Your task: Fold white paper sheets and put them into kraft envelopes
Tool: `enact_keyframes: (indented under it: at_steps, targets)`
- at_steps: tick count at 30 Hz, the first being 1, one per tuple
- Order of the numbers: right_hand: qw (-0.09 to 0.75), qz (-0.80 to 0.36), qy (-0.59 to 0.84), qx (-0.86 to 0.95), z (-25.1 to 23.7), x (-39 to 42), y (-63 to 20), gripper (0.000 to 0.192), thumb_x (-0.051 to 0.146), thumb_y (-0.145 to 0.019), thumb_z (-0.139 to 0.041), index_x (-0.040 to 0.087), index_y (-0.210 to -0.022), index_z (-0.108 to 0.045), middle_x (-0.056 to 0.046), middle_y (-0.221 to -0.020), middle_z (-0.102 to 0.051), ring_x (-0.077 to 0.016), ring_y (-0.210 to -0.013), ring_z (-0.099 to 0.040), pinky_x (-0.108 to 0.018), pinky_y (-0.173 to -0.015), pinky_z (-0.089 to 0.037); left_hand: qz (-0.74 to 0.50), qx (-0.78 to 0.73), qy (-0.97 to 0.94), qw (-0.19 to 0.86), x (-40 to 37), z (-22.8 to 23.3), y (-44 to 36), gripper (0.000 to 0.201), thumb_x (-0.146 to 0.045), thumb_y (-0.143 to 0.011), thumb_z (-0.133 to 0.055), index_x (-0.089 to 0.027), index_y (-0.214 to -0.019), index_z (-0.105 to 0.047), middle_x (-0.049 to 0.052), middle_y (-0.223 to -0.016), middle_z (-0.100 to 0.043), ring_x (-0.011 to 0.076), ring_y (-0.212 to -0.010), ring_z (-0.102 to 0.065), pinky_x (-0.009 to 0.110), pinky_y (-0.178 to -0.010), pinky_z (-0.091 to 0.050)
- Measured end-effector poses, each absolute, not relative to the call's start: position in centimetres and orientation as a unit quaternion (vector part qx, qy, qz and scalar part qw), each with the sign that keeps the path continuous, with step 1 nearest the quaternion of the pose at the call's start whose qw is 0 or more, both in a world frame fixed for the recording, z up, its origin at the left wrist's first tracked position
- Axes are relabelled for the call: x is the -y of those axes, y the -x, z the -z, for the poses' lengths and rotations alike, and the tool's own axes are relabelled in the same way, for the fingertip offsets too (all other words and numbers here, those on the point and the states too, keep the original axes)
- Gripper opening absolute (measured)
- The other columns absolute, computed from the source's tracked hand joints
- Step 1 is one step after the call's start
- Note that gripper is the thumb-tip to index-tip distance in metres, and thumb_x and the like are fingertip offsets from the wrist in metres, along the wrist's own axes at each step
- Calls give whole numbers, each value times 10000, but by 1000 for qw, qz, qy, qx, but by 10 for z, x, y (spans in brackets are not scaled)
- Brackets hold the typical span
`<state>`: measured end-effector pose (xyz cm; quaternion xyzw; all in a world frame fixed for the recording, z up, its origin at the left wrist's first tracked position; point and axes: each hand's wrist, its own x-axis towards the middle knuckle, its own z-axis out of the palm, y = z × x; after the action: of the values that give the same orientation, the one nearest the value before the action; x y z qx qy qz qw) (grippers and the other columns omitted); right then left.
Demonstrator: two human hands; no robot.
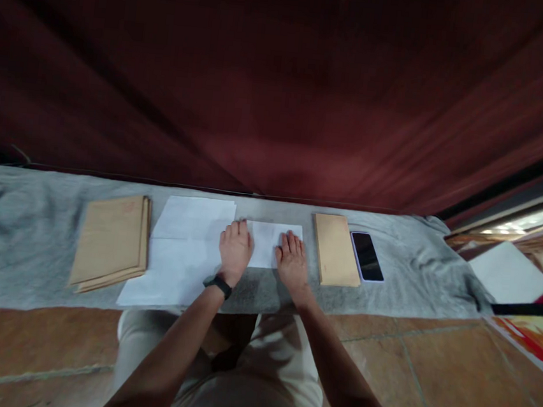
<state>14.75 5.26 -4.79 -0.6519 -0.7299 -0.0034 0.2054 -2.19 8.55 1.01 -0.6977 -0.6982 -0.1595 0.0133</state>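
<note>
One folded white sheet point(263, 246) now, flat on the grey cloth point(414, 268), covered at both ends! Left hand point(235, 249) palm down at the left end, fingers bent and close together, one dark wristband point(219, 285) just behind; impossible to tell whether pinching or merely resting. Right hand point(293, 263) laid on the right end, fingers stretched out and slightly apart, thumb off to the side. Over to the left, white papers point(182, 275) overlapping, exact count hidden. Farther out, one pile of brown envelopes point(112, 236), at least two by the edges. Out right, one narrower brown stack point(337, 251), number unclear, and just beside it, one phone point(367, 257), screen dark.
</note>
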Motion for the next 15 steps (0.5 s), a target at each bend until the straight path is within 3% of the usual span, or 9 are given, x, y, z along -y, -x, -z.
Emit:
enact_keyframes:
  at_steps: [5,9,15]
  targets:
    - [198,3,649,735,48,-52,-148,496,276,-1063,-357,94,-1515,-450,-180,-1598,-398,-304,-1486,-352,-501,-1207,-277,192,555,808,-38,-72,9,-18,470,-257,-1021,-359,-121,-1448,-502,140,-1558,-469,273,-1471,-388,440,-1196,-346]
    - [195,6,644,740,49,-51,-149,500,184,-1044,-330,95,-1525,-432,-175,-1600,-396,-287,-1491,-347,-497,-1212,-272,171,560,808,-62,-71,27,-29,524,-344,-1045,-321,-112,-1492,-464,130,-1582,-445,262,-1505,-339,464,-1235,-291]
    - [208,1,649,732,48,-52,-148,500,295,-1063,-366,93,-1512,-452,-191,-1579,-425,-297,-1485,-358,-514,-1205,-286,136,599,787,-57,-76,35,-8,579,-383,-1041,-307,-121,-1554,-376,113,-1628,-366,249,-1542,-257,460,-1268,-198]
